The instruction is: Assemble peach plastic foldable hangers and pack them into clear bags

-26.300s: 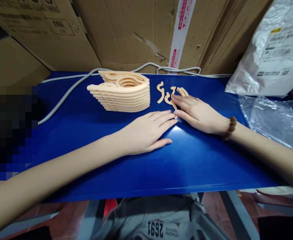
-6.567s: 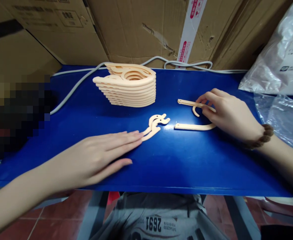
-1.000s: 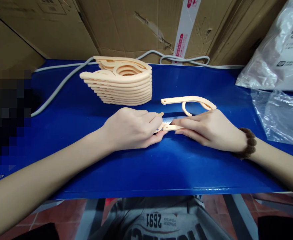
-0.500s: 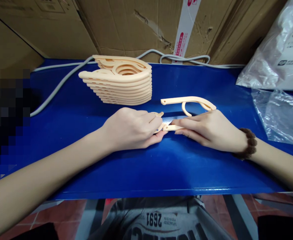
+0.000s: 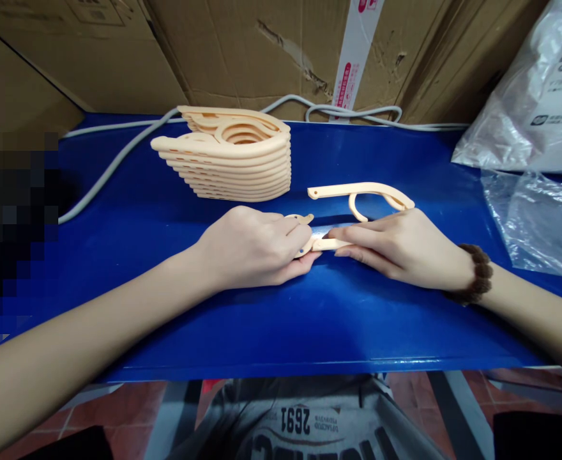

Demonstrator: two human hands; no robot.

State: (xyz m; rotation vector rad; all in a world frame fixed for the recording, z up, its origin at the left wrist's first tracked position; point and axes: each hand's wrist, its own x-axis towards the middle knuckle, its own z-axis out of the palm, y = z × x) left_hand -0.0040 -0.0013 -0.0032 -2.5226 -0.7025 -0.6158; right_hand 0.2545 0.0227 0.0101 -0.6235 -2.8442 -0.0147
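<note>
My left hand (image 5: 262, 249) is closed around a small peach plastic hanger part (image 5: 304, 219), most of it hidden under the fingers. Between the thumb and fingers of my right hand (image 5: 391, 246) is a peach plastic hanger arm (image 5: 329, 245). The near end of this arm meets the part in my left hand, at the left fingertips. Just beyond my right hand lies another peach hanger length (image 5: 343, 190) with a curved hook piece under it. Its right end passes close behind my right knuckles; whether it joins the held arm cannot be seen.
A stack of folded peach hangers (image 5: 233, 166) stands at the back left of the blue table (image 5: 262, 332). A grey cable (image 5: 122, 153) runs behind it along cardboard boxes (image 5: 243, 57). Clear plastic bags (image 5: 515, 128) occupy the right side.
Both hands keep almost the same place. Where the two held parts meet, the end of the right-hand arm has shifted slightly against the left-hand part.
</note>
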